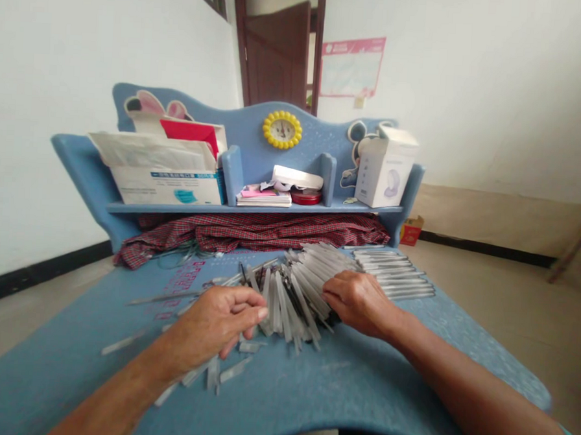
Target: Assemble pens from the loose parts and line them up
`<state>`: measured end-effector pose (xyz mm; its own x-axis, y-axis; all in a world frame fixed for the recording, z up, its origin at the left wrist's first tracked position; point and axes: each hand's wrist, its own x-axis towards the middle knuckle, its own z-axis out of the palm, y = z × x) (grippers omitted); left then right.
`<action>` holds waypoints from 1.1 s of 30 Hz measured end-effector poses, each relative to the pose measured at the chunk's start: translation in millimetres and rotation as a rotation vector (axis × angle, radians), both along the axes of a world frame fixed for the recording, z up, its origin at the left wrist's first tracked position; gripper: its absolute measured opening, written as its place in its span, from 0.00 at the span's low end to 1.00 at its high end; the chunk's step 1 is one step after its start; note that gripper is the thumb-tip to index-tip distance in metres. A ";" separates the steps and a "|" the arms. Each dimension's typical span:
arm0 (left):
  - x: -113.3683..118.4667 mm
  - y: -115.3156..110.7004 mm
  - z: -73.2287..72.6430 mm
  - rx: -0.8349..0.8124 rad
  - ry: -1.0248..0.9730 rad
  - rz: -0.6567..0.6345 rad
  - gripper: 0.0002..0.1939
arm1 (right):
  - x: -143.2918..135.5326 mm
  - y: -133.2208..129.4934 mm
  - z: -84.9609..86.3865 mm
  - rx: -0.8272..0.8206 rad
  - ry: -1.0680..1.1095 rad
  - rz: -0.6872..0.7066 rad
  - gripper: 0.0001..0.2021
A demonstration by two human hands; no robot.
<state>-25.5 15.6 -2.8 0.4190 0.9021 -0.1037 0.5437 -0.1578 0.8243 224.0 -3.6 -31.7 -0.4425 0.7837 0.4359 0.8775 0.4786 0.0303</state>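
A heap of slim sticks in clear plastic sleeves [278, 308] lies fanned out mid-table; what kind of sticks they are, I cannot make out. At its left edge, my left hand [217, 321] has thumb and forefinger brought together; anything between them is too small to name. My right hand [357, 302] rests at the heap's right side with its fingers curled in, and their tips are hidden among the sleeves. Short pieces of clear plastic [234, 369] are scattered below and left of my left hand. Right of the heap, dark slim sticks [397, 275] lie side by side in a row.
A blue table [310, 394] with a curved front edge carries a raised shelf [169, 209] at the back. On the shelf stand a mask box [166, 182], a white carton [388, 167] and a red round tin [305, 197]. Checked cloth [270, 231] is bunched beneath it.
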 end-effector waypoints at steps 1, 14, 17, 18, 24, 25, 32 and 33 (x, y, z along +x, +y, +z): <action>-0.3 0.5 -0.2 -0.001 0.008 -0.005 0.17 | 2.1 1.3 -0.1 0.002 0.009 -0.021 0.13; -0.1 -2.3 -3.3 0.028 -0.025 -0.050 0.14 | -5.4 2.0 -18.1 0.083 -0.046 0.030 0.14; -1.1 -1.0 -6.1 0.041 -0.038 -0.056 0.13 | -3.6 1.9 -19.6 0.083 -0.045 0.025 0.13; -1.1 -0.5 -6.8 0.046 -0.038 -0.057 0.13 | -3.0 1.7 -19.6 0.075 -0.048 0.022 0.13; 2.7 -0.6 -5.0 0.058 -0.014 -0.047 0.15 | -1.2 3.2 -17.2 0.010 -0.066 -0.033 0.14; 3.3 -1.0 -4.2 0.061 -0.008 -0.048 0.15 | -0.9 4.0 -17.1 0.008 -0.066 -0.039 0.14; 2.0 -0.2 -3.4 0.076 0.017 -0.044 0.15 | -0.4 5.6 -16.5 0.005 -0.069 -0.079 0.14; 1.7 0.0 -3.7 0.075 0.012 -0.041 0.15 | -0.4 5.3 -16.5 0.002 -0.071 -0.082 0.14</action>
<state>-23.7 15.6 -6.5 0.4550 0.8895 -0.0420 0.5455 -0.2412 0.8026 223.6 1.7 -48.2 -0.4072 0.8177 0.4069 0.9091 0.4056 0.0947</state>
